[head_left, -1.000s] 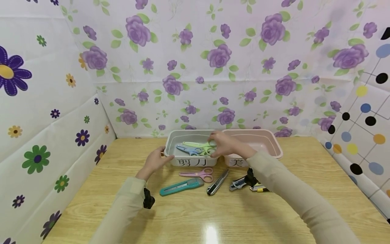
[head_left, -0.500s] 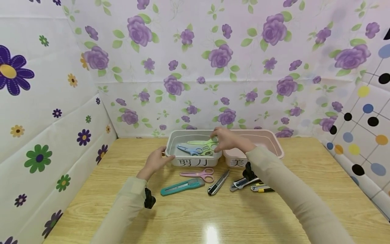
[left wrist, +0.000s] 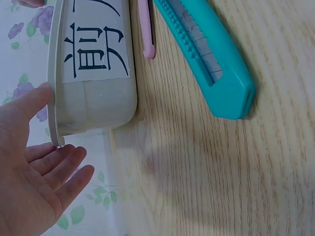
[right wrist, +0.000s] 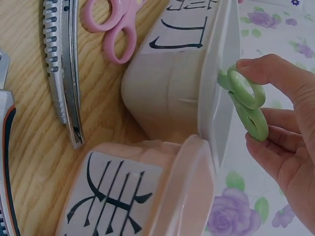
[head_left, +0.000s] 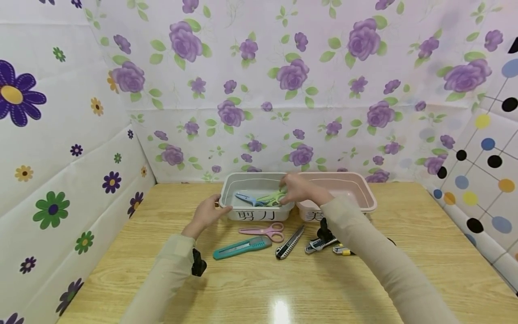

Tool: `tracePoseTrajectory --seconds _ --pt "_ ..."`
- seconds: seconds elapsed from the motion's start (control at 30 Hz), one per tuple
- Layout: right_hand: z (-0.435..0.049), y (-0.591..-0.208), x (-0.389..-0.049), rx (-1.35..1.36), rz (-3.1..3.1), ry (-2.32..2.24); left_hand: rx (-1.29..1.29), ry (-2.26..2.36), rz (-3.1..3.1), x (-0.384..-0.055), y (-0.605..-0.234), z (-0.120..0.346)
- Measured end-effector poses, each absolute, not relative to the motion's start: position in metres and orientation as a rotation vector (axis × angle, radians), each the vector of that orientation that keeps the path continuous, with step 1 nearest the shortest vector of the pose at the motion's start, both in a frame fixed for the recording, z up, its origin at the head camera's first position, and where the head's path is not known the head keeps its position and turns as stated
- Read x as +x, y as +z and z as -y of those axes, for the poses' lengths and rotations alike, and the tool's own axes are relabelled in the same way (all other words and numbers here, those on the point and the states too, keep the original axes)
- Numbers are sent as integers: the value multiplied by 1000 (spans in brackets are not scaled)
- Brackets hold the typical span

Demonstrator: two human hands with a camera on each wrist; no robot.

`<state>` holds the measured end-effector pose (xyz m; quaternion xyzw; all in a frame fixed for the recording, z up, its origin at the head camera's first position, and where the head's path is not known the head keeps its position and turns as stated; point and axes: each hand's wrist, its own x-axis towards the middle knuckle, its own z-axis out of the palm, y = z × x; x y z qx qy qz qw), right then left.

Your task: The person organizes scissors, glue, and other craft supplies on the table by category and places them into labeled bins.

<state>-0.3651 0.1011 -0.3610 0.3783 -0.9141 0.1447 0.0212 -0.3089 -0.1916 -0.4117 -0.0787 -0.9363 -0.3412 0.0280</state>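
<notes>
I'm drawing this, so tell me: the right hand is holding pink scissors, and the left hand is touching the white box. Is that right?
Not quite: the scissors in the right hand are green, as the right wrist view shows. The left hand is touching the white box.

The tubs look smooth plastic, their labels paper, the table glossy wood.

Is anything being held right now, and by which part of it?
The right grip holds green scissors by the finger loops. The left grip, its fingers extended, touches the rim of the gray-white bin; no firm hold shows.
</notes>
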Motion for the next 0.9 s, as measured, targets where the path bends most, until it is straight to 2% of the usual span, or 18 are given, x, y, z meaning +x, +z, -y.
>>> tracePoseTrajectory --seconds 0.5,0.9 --pt "-94 -375 -363 1175 2896 624 -228 -1067 2897 -307 -413 189" --pt "-97 -370 -354 1153 2881 707 -238 -1006 2923 -308 -408 192"
